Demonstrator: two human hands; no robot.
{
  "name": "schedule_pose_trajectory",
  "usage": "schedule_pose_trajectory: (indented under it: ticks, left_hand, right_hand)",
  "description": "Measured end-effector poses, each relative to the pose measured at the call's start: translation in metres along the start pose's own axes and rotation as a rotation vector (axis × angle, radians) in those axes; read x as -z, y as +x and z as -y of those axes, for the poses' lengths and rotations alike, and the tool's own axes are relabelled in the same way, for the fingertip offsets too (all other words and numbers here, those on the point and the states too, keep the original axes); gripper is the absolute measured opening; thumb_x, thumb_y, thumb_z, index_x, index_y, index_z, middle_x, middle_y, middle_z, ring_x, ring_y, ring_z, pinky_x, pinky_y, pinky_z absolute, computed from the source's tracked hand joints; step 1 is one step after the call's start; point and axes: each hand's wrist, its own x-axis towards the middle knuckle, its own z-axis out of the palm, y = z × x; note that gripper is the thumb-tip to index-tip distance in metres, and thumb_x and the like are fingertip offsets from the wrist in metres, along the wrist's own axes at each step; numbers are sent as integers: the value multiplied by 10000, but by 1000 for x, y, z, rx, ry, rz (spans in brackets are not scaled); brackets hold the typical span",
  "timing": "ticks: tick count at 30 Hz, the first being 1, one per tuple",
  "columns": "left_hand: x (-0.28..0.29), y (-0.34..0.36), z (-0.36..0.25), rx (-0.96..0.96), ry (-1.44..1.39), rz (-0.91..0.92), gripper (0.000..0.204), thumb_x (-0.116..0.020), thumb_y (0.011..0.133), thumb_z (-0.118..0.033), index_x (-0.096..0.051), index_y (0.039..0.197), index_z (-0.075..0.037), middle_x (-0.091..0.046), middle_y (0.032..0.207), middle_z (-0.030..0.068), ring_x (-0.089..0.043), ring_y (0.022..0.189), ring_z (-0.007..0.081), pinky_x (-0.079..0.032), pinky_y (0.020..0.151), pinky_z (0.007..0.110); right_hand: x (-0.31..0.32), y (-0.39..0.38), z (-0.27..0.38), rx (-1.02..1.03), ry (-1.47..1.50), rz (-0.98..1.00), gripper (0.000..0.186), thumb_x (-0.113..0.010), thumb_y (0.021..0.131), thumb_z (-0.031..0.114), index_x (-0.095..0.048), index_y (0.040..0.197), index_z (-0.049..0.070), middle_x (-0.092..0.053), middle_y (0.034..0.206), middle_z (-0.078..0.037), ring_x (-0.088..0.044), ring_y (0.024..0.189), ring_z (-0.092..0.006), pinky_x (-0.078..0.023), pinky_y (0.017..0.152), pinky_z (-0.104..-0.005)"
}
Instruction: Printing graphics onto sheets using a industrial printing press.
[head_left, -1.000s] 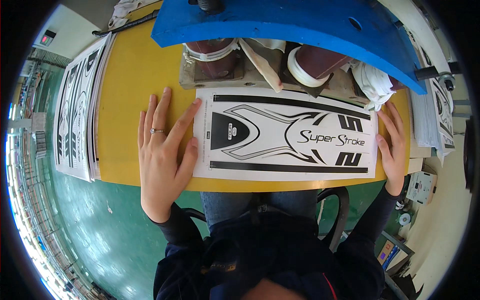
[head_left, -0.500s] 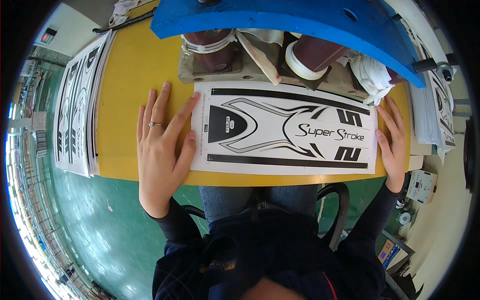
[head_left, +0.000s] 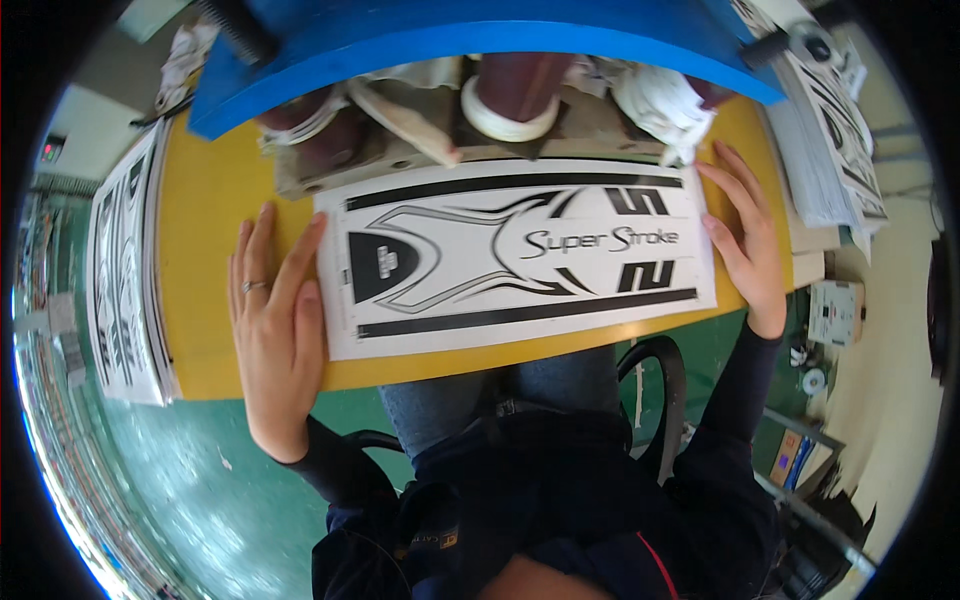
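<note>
A white printed sheet (head_left: 460,250) with black and grey graphics lies flat on the yellow tabletop (head_left: 205,230), just in front of a metal base (head_left: 300,172). Along its left edge rests my left hand (head_left: 280,345), fingers stretched out and a ring on one of them. The index fingertip and thumb touch that edge. At the opposite end, my right hand (head_left: 748,240) is spread, with thumb and fingertips against the sheet's right edge. Neither hand grips anything.
A thick blue plate (head_left: 480,32) overhangs the base, with dark red cylinders (head_left: 512,85) and white cloth (head_left: 655,105) beneath it. Stacks of printed sheets stand at the left (head_left: 125,280) and right (head_left: 815,150). A black chair arm (head_left: 670,400) shows by my legs.
My view has turned, so the table, sheet and blue plate appear shifted left and tilted. Both hands keep their places at the sheet's two ends, with little visible movement against it.
</note>
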Motion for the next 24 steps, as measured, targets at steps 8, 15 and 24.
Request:
schedule_pose_trajectory:
  ticks: [8, 15, 24]
  left_hand:
    - [4, 1, 0, 32, 22, 53, 454, -449, 991, -151, -637, 1405, -159, -437, 1572, 198, -356, 1471, 446, -273, 1200, 524]
    - [1, 0, 0, 26, 38, 44, 476, -460, 977, -147, -622, 1423, -167, -436, 1575, 193, -357, 1473, 444, -269, 1203, 527]
    - [0, -1, 0, 21, 35, 29, 480, -474, 968, -147, -623, 1423, -173, -440, 1574, 186, -365, 1470, 433, -275, 1199, 528]
  right_hand:
    - [-2, -2, 0, -14, 5, -31, 471, -676, 870, 154, -660, 1342, 157, -505, 1520, -179, -413, 1449, -411, -331, 1182, -482]
    - [-3, -3, -2, -19, -13, -33, 463, -654, 892, 197, -656, 1354, 168, -499, 1527, -173, -413, 1448, -404, -329, 1183, -485]
    - [-4, -3, -3, -24, -57, -33, 461, -626, 912, 235, -646, 1370, 178, -497, 1531, -167, -413, 1447, -399, -327, 1183, -489]
